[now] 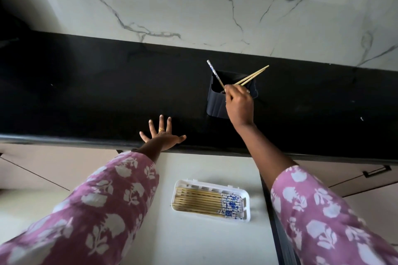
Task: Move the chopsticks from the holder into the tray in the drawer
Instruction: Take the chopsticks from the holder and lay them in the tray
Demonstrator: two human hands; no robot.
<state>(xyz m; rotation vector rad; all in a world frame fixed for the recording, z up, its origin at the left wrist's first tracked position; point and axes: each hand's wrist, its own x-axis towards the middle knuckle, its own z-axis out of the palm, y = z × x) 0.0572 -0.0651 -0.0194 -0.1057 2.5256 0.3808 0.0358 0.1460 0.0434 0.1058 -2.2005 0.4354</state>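
Observation:
A dark square holder (217,103) stands on the black counter at the right of centre. My right hand (239,103) is over its mouth, fingers pinched on a chopstick with a blue-and-white end (213,72) that leans up to the left. Two plain bamboo chopsticks (255,75) lean out of the holder to the upper right, close to my fingertips. In the open drawer below lies a white slotted tray (246,217) with several chopsticks (200,201) side by side, patterned ends to the right. My left hand (161,134) rests flat and spread on the counter's front edge.
The black counter (86,92) runs across the view, with a white marble-veined wall (193,6) behind it. The drawer's pale floor (193,243) lies around the tray. A cabinet front with a dark handle (377,171) is at the right.

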